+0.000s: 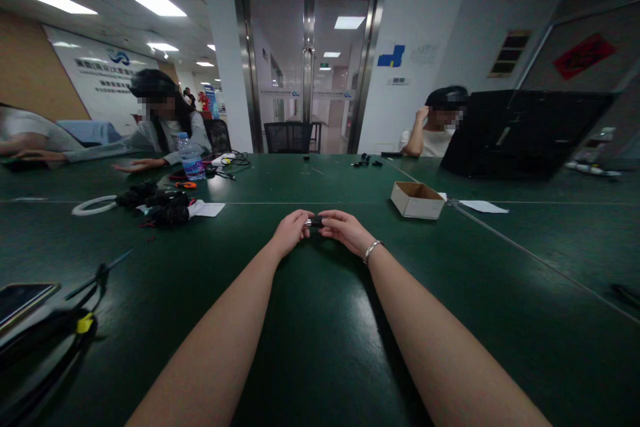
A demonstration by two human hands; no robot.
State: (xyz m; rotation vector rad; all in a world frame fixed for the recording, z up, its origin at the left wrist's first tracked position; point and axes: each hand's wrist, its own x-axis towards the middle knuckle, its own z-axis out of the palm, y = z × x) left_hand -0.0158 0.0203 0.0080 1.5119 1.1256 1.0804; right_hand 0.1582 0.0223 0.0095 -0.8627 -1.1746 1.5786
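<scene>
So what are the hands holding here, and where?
A small dark part, pinched at its ends between the left hand and right hand.

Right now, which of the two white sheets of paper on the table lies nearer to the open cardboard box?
The white sheet on the right, just beyond the cardboard box. The other sheet lies far left, by the black parts.

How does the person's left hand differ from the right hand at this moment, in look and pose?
The right hand has a thin metal bracelet at the wrist; the left hand has a bare wrist. The left hand comes in from the left with its fingers curled to the right; the right hand mirrors it, its fingers pointing left. Both rest low over the green table and pinch the same small dark part between their fingertips.
</scene>
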